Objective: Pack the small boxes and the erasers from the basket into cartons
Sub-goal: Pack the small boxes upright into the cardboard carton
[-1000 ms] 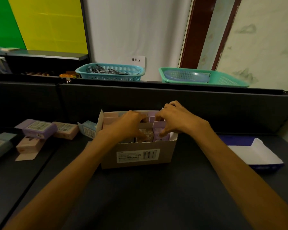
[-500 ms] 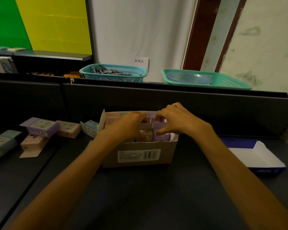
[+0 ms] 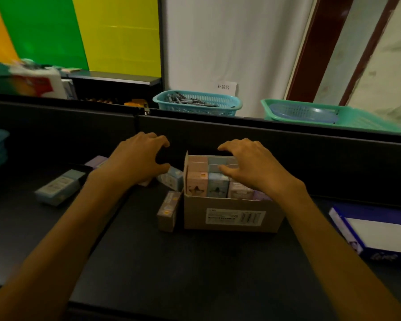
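Note:
A brown carton (image 3: 232, 216) stands open on the dark table, filled with upright pastel small boxes (image 3: 196, 183) in pink, blue and purple. My right hand (image 3: 250, 167) hovers over the carton's right half with loosely curled fingers, its thumb by the box tops, holding nothing. To the left of the carton my left hand (image 3: 137, 159) hangs above the table, fingers curled loosely and empty. A small box (image 3: 168, 210) lies against the carton's left wall. Another small blue box (image 3: 171, 178) lies behind it, just under my left hand.
More small boxes lie at the left, a blue-grey one (image 3: 59, 187) and a purple one (image 3: 96, 161). A blue and white tray (image 3: 377, 232) sits at the right. Beyond the dark partition stand a teal basket (image 3: 197, 103) of pens and a green basket (image 3: 333, 117).
Both hands have lifted out of the carton. My left hand moved left, off the carton. A small box now lies against the carton's left wall. The view has shifted left.

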{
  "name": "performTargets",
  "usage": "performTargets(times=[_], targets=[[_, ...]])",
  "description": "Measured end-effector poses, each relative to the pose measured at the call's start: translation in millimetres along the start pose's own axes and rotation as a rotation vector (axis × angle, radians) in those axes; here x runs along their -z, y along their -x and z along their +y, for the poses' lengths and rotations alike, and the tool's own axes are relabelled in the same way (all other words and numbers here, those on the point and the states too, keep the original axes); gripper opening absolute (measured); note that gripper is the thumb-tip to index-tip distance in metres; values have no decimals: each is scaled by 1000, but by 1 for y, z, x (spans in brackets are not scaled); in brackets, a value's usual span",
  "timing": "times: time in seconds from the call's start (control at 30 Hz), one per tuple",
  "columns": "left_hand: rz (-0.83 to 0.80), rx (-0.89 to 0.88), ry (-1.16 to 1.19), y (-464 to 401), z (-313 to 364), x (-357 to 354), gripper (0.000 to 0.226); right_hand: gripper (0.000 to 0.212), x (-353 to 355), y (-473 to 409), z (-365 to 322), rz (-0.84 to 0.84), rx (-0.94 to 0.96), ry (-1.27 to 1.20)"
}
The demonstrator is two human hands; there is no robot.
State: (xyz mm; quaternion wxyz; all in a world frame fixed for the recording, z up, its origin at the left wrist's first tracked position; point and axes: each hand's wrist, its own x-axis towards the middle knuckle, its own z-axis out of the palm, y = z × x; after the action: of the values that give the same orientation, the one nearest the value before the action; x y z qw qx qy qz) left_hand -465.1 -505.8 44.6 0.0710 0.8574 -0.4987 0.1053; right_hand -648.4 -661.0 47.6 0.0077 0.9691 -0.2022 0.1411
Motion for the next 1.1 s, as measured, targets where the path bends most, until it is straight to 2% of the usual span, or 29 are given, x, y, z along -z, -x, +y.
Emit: performTargets(times=[0.33,0.57,0.8,0.93,1.1], targets=[[-102,59,-24,23,-123,-14,63,50,-27,-58,-114,66,85,8],[-118,-16,9,19,-190,-33,55,51,-57,-88,-172,-43,11,5],[-139,-130,144,6,-215,-57,61,61,-93,-123,-189,-206,-95,43],[-205,-190,257,-7,-215,-68,69,58,-118,-138,-186,-257,-111,17],[-254,-187,286,-17,-224,-77,65,58,-141,-152,-183,-291,-94,45]])
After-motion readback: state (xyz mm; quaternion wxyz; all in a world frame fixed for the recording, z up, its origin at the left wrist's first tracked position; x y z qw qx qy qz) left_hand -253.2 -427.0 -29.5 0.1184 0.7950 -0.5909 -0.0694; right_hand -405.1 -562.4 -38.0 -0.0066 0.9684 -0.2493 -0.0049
